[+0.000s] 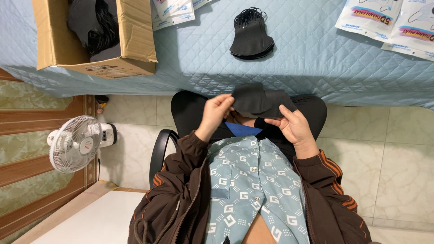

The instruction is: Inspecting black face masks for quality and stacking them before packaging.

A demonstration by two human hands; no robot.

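Both hands — left (pixel 216 113), right (pixel 294 124) — pinch one black mask (pixel 260 101); a stack (pixel 251 35) lies done on the bed (pixel 307 58), more wait in the box (pixel 92 36).

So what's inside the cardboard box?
The cardboard box holds black face masks with ear loops, piled loosely. The box walls and flap cover the lower layers, so how many is unclear.

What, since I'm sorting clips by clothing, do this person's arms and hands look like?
The left hand and the right hand are bare: no gloves, and no ring or watch shows. Both arms are covered to the wrist by the long sleeves of a dark brown jacket. The left sleeve and the right sleeve each carry bands of thin orange stripes.
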